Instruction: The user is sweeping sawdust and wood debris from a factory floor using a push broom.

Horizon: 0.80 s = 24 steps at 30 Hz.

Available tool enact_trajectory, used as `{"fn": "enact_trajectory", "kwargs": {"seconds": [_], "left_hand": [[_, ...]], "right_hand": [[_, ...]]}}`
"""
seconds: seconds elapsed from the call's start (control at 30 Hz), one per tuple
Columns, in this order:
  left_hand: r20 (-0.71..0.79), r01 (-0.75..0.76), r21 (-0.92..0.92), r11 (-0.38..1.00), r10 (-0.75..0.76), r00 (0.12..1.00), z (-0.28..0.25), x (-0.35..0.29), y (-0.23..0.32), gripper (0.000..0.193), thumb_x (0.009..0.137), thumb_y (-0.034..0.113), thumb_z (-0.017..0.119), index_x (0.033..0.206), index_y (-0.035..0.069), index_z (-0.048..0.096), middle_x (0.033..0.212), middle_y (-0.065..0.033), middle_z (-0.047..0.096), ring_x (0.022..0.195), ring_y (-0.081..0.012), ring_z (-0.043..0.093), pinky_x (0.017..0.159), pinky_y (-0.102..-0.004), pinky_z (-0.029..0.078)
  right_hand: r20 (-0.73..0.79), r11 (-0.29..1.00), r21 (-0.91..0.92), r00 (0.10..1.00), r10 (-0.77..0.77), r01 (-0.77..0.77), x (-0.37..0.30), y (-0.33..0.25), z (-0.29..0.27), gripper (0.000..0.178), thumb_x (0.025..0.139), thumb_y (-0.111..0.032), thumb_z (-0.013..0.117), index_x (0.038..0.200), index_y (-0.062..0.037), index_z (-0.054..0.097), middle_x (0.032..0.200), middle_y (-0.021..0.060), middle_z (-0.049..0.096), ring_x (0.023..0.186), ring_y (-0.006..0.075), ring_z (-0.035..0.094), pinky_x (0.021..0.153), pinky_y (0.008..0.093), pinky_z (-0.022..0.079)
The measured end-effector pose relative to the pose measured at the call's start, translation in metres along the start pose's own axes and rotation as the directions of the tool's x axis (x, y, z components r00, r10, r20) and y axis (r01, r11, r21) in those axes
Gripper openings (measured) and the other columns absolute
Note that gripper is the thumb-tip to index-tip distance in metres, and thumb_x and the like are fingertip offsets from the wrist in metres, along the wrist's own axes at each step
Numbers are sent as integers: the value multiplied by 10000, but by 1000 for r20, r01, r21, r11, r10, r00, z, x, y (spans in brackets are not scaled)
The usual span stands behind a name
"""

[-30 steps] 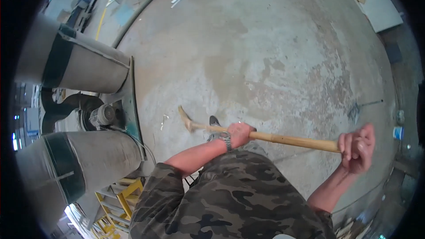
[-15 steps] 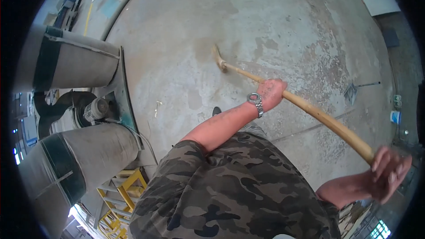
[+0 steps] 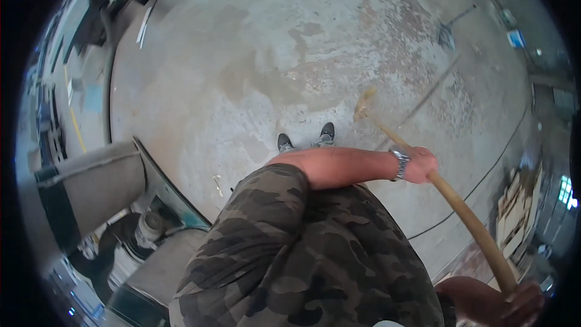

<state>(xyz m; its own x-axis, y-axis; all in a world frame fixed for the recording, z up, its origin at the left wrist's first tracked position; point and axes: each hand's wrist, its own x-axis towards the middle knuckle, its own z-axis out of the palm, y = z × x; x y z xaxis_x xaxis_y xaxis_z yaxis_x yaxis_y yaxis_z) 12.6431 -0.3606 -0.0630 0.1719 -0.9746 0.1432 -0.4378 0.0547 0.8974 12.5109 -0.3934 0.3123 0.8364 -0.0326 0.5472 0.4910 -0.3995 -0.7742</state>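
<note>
A broom (image 3: 465, 215) with a long wooden handle slants across my right side. My left hand (image 3: 419, 165), with a metal watch at its wrist, is wrapped round the handle's middle. At the handle's upper end, low on the right, my right hand (image 3: 523, 306) curls about it, somewhat blurred. Down on the floor, ahead and right of my shoes (image 3: 327, 131), is the small straw-coloured broom head (image 3: 363, 106), smeared by motion. Farther off to the right a long-handled dustpan (image 3: 446, 37) rests on the worn concrete floor (image 3: 200, 79).
Machinery with large grey cloth bags (image 3: 103, 184) and a motor (image 3: 149, 227) stands close on my left. A thick hose (image 3: 109, 85) and white strips (image 3: 144, 27) lie beyond it. To the right are a wood pile (image 3: 514, 215) and a dark cable (image 3: 497, 158) along the floor.
My body and view have turned right. The broom head has swept rightward and nearer to my feet. My right hand, whose fingers were spread at the handle's end, is now lower and curled.
</note>
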Motion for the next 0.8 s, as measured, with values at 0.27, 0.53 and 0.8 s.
{"fn": "enact_trajectory", "kwargs": {"seconds": [0.27,0.53,0.8], "left_hand": [[-17,194,155,969,-194,981,-29,-161,-33,49,727,170,646,746,127,633,765,-111,636,800,-340,636,686,-453,499],[21,373,401,837,-416,909,-80,-231,-45,80,741,190,668,780,120,665,775,-97,655,764,-318,647,669,-432,509],[-147,61,279,958,-20,989,-67,-116,11,43,686,120,635,700,83,649,706,-125,635,735,-350,639,663,-446,510]], "right_hand": [[-318,989,146,947,50,-3,-81,18,66,165,857,-180,507,734,-114,419,490,-33,381,383,44,434,444,201,457],[-489,944,328,849,200,-34,-113,47,113,166,865,-80,542,742,-89,431,472,-60,354,349,50,368,400,212,403],[-400,935,230,902,-164,272,-36,-21,88,101,851,-79,471,757,-45,463,549,42,418,447,160,430,465,342,466]]}}
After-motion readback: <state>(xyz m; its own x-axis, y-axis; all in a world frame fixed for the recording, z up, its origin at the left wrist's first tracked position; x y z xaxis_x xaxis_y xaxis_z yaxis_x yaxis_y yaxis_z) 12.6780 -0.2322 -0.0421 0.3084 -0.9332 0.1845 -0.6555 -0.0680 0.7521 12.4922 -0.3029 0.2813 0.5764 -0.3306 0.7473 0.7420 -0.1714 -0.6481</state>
